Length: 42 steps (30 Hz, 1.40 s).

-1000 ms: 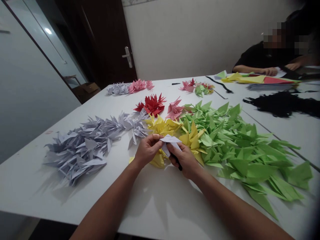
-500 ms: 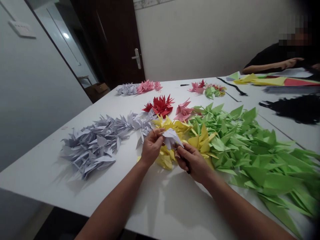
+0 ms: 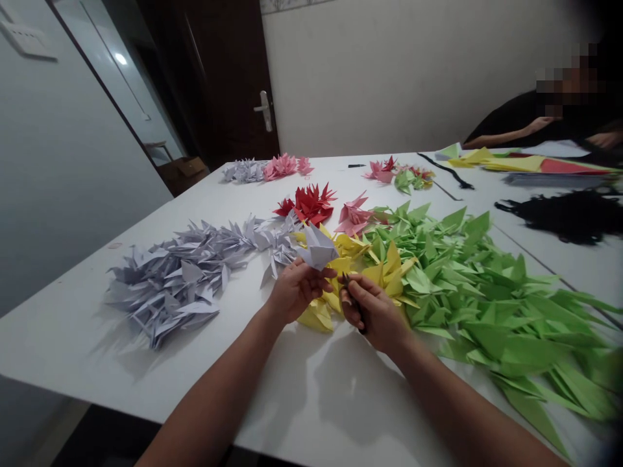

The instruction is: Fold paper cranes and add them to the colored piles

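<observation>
Above the yellow folded papers (image 3: pixel 318 314), my left hand (image 3: pixel 299 288) holds a white folded paper piece (image 3: pixel 318 248) by its lower part. My right hand (image 3: pixel 372 311) is closed around a small dark tool (image 3: pixel 346 281), whose pointed tip sticks up past the fingers. A narrow gap separates the tool's tip from the white piece. White folded papers (image 3: pixel 180 272) are heaped to the left of my hands, and a large pile of green folded papers (image 3: pixel 487 292) spreads to the right.
Red (image 3: pixel 311 204) and pink folded papers (image 3: pixel 353 215) sit beyond my hands. Small coloured piles, a dark pen-like object (image 3: pixel 357 166), flat coloured sheets (image 3: pixel 525 162) and a black stringy heap (image 3: pixel 564 215) lie farther off. A person in black (image 3: pixel 511 123) sits at the far right.
The white piece has come away from my right fingers and now stands higher in my left hand, turned to another side. The view has shifted slightly.
</observation>
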Available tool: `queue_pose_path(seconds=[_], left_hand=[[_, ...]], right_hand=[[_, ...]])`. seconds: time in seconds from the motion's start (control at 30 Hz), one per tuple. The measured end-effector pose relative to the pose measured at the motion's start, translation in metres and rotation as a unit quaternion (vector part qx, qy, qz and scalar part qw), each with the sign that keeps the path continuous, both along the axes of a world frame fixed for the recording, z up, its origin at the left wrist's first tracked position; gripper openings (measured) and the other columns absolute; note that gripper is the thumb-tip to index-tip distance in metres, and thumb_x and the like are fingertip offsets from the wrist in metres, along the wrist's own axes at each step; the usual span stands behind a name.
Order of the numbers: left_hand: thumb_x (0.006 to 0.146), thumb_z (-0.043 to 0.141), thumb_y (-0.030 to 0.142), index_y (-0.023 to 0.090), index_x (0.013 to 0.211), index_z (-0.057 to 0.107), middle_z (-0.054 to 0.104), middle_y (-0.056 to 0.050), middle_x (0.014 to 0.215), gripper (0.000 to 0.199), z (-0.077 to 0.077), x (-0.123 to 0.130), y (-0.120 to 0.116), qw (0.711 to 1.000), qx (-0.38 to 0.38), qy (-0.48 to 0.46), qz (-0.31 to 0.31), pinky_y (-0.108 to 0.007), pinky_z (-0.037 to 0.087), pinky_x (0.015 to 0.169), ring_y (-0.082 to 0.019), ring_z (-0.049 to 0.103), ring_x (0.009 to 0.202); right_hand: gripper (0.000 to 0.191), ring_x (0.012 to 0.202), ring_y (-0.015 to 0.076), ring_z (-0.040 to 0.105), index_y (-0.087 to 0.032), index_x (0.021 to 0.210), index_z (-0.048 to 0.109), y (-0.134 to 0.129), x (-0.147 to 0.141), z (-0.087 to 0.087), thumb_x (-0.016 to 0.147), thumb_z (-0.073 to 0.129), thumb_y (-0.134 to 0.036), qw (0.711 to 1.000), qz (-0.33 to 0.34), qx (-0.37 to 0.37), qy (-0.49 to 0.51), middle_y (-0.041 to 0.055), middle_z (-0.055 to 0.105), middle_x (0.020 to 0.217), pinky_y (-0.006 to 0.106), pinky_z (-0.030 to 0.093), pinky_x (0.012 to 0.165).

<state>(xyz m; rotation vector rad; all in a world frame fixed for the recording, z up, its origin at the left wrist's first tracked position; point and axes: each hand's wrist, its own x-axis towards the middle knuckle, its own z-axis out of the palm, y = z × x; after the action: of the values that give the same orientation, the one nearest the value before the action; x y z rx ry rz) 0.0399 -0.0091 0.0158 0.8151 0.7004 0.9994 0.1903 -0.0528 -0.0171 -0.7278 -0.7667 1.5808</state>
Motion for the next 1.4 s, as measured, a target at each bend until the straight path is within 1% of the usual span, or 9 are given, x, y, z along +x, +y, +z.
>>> queue_pose_path(seconds=[0.13,0.3,0.47,0.67,0.8,1.03,1.4], left_hand=[[0.062,0.067,0.024,0.013,0.078,0.063,0.071,-0.006,0.070,0.019,0.0001,0.0023,-0.0024,0.999,0.003,0.026,-0.041,-0.020,0.037,0.045,-0.012,0.061,0.050],[0.060,0.068,0.026,0.014,0.074,0.062,0.068,-0.003,0.062,0.020,0.0001,0.0039,-0.0037,0.997,0.017,0.052,-0.061,-0.018,0.033,0.043,-0.011,0.060,0.047],[0.062,0.068,0.029,0.014,0.076,0.063,0.066,-0.003,0.057,0.021,-0.0004,0.0034,-0.0031,0.995,0.030,0.059,-0.078,-0.017,0.034,0.043,-0.012,0.062,0.049],[0.063,0.069,0.027,0.013,0.071,0.062,0.065,-0.002,0.060,0.018,-0.0019,0.0036,-0.0026,0.994,0.042,0.067,-0.068,-0.016,0.036,0.044,-0.010,0.062,0.049],[0.064,0.067,0.025,0.013,0.073,0.060,0.065,-0.001,0.061,0.017,-0.0030,0.0039,-0.0024,0.994,0.045,0.069,-0.071,-0.016,0.037,0.045,-0.009,0.062,0.049],[0.066,0.066,0.025,0.014,0.073,0.058,0.064,0.001,0.060,0.015,-0.0038,0.0039,-0.0026,0.994,0.045,0.069,-0.069,-0.016,0.039,0.046,-0.008,0.061,0.050],[0.068,0.065,0.026,0.013,0.074,0.058,0.063,0.000,0.059,0.015,-0.0063,0.0036,-0.0010,0.995,0.043,0.070,-0.063,-0.017,0.039,0.047,-0.010,0.061,0.050]], right_hand=[[0.038,0.035,0.0029,0.033,-0.020,0.083,0.058,-0.0014,-0.0030,-0.0011,0.063,0.080,-0.045,1.000,-0.014,0.008,-0.026,-0.0053,0.056,0.057,0.017,0.018,0.031],[0.040,0.036,0.0028,0.034,-0.020,0.081,0.060,-0.0006,-0.0033,0.0007,0.060,0.082,-0.046,0.999,-0.029,0.001,-0.030,-0.0045,0.058,0.060,0.017,0.021,0.032],[0.040,0.037,0.0026,0.036,-0.019,0.080,0.062,0.0006,-0.0034,0.0016,0.059,0.082,-0.047,0.999,-0.027,0.003,-0.043,-0.0039,0.059,0.062,0.017,0.022,0.032],[0.037,0.036,0.0021,0.036,-0.019,0.081,0.063,0.0018,-0.0026,-0.0007,0.062,0.081,-0.046,0.998,-0.025,0.016,-0.050,-0.0050,0.057,0.060,0.016,0.022,0.032],[0.038,0.035,0.0014,0.036,-0.019,0.081,0.063,0.0025,-0.0023,-0.0025,0.060,0.082,-0.046,0.999,-0.029,0.016,-0.043,-0.0058,0.058,0.060,0.015,0.022,0.031],[0.036,0.036,0.0013,0.038,-0.019,0.081,0.064,0.0029,-0.0023,-0.0029,0.061,0.082,-0.044,0.998,-0.032,0.022,-0.049,-0.0037,0.063,0.065,0.015,0.023,0.032],[0.035,0.038,0.0019,0.038,-0.019,0.080,0.065,0.0035,-0.0022,-0.0028,0.061,0.082,-0.043,0.998,-0.037,0.022,-0.055,-0.0026,0.065,0.066,0.015,0.024,0.032]])
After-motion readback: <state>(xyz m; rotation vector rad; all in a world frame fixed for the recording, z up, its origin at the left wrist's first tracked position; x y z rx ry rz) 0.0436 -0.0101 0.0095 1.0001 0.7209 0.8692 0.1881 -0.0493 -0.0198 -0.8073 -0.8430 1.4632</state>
